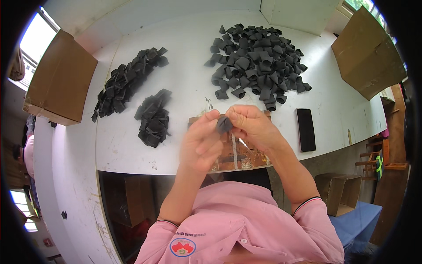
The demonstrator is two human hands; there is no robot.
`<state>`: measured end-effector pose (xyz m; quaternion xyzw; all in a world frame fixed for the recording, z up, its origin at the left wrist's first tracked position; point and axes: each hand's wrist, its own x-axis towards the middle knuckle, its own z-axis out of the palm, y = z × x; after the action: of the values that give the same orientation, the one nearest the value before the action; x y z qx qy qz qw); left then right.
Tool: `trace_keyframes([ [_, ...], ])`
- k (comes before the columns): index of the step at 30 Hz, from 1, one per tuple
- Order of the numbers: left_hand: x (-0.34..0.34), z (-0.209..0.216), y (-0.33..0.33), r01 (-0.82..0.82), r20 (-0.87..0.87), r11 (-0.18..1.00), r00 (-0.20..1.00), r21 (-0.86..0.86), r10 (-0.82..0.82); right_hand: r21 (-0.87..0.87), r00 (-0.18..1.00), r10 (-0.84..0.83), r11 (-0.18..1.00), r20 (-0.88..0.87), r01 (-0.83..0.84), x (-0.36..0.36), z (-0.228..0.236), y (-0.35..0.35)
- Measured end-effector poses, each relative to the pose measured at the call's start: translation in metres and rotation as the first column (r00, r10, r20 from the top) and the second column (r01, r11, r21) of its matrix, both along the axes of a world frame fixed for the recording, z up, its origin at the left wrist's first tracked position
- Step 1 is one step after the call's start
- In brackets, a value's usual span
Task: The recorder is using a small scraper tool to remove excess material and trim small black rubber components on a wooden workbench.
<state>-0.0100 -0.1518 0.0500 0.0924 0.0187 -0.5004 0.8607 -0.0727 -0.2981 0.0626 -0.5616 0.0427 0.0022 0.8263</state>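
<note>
- At the far left, the cardboard box (61,79) stands by the long heap of flat dark pieces (127,81); a nudge to it could push pieces astray.
- The small heap of flat pieces (154,116) lies loose on the table (189,66), near the left forearm; a sweeping elbow could scatter it.
- The left hand (200,145) is blurred, its thumb up beside the held piece; I cannot tell whether its grip is closed on it. Poor timing between the hands could let it slip.
- The dark curled piece (224,125) is between the hands, above the wooden board (226,155); uneven pulling could crease or twist it.
- The right hand (252,125) has a narrow grip, pinching the piece; too light a pinch could drop it.
- Beyond, the big heap of curled pieces (259,57) could spread if bumped.
- The phone (306,130), near the right forearm, could be knocked by a wide swing.
</note>
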Motion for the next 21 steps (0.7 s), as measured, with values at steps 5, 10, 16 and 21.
trace_keyframes([
  [5,-0.012,-0.007,0.001,-0.271,0.487,0.929,0.865,0.252,0.120,-0.082,0.999,-0.020,0.996,0.028,0.022,-0.005,-0.009,0.003],
  [10,-0.008,0.007,-0.005,-0.042,0.034,0.999,0.999,0.003,0.042,-0.199,0.997,-0.058,0.978,0.052,0.067,-0.004,0.002,0.000],
  [16,-0.010,-0.010,0.003,-0.223,0.350,0.949,0.927,0.222,0.136,0.000,0.997,-0.014,1.000,0.077,0.014,0.001,-0.025,0.002],
  [21,-0.018,0.011,-0.011,-0.775,0.975,0.623,0.202,0.105,0.087,-0.546,0.915,-0.267,0.738,0.304,0.397,-0.007,-0.011,0.005],
])
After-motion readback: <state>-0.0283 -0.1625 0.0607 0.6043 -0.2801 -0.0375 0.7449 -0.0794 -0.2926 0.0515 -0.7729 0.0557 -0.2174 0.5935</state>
